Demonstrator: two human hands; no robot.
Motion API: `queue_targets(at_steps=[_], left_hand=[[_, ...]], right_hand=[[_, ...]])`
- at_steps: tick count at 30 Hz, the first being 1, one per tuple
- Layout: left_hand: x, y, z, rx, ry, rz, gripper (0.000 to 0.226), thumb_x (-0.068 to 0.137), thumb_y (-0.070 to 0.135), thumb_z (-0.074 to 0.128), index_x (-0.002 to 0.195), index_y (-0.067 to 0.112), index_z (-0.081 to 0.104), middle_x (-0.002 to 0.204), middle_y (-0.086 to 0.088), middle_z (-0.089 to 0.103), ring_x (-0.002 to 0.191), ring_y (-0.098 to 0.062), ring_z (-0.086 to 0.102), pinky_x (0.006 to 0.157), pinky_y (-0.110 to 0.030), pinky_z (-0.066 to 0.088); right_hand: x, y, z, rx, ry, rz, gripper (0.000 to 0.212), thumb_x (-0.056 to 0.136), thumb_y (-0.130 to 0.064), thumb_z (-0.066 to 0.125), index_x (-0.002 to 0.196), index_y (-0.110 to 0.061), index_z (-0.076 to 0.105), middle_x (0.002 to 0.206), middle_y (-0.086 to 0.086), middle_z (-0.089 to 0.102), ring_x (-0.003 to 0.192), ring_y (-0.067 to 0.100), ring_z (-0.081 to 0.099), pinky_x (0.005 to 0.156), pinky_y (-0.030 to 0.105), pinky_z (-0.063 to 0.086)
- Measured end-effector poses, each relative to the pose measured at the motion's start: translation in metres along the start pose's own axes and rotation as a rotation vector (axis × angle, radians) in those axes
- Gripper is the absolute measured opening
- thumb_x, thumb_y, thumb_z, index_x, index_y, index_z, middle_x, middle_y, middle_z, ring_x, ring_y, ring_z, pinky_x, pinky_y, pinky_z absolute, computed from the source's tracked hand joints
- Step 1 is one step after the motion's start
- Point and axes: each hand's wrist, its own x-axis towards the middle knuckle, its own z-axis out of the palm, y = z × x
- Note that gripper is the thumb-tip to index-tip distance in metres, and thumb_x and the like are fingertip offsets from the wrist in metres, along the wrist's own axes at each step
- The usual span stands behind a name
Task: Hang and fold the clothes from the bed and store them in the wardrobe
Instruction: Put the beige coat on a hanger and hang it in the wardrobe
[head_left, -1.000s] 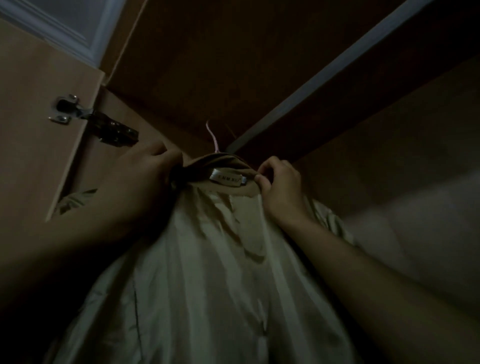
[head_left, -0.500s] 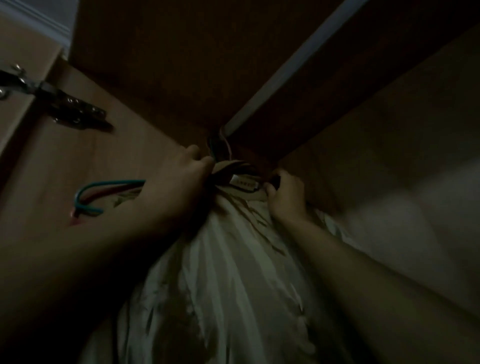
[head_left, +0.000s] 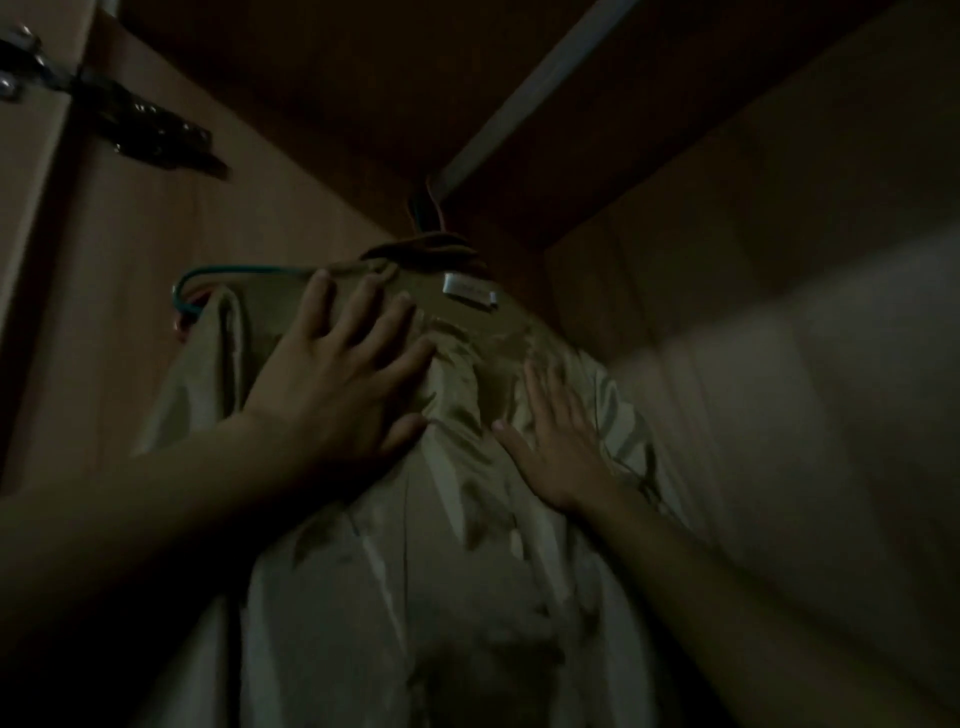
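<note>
Both hands lie flat, fingers spread, on the pale jacket (head_left: 395, 597): the left hand (head_left: 337, 384) near the collar, the right hand (head_left: 558, 441) lower; the jacket hangs lengthwise downward from a teal hanger (head_left: 208, 278) on the wardrobe rail (head_left: 530, 98), collar up; half a second ago both hands pinched that collar.

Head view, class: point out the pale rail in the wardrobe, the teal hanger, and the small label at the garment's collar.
Pale wardrobe rail (head_left: 524, 98), head view: middle of the bar.
Teal hanger (head_left: 244, 270), head view: its upper arm.
Small pale collar label (head_left: 469, 292), head view: its centre.
</note>
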Motion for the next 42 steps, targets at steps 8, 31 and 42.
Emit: queue_targets(at_steps=[8,31,42], left_hand=[[-0.06,0.031,-0.036,-0.151,-0.073,0.047,0.091,0.079,0.071,-0.014,0.156,0.028,0.01,0.165,-0.009,0.008,0.15,-0.035,0.004,0.117,-0.063,0.001],[-0.173,-0.006,-0.161,-0.739,-0.031,0.075,0.074,0.091,0.071,0.019,0.147,0.024,0.035,0.156,-0.01,0.031,0.145,-0.032,0.023,0.116,-0.059,0.014],[-0.271,-0.044,-0.193,-0.986,-0.112,0.114,0.072,0.094,0.068,0.017,0.146,0.023,0.037,0.155,-0.01,0.033,0.147,-0.031,0.021,0.117,-0.058,0.016]], right_hand=[[-0.046,-0.019,-0.035,0.048,-0.037,0.019,0.08,0.092,-0.073,0.023,0.154,-0.035,-0.01,0.165,0.004,-0.005,0.151,0.029,-0.002,0.122,0.05,0.003],[-0.234,-0.142,-0.19,-0.315,-0.052,0.166,0.07,0.096,-0.055,0.046,0.153,-0.022,0.023,0.158,0.009,0.026,0.146,0.03,0.02,0.117,0.048,0.024],[-0.329,-0.272,-0.25,-0.514,-0.149,0.157,0.063,0.098,-0.047,0.049,0.15,-0.015,0.032,0.15,0.015,0.035,0.139,0.03,0.027,0.114,0.038,0.023]])
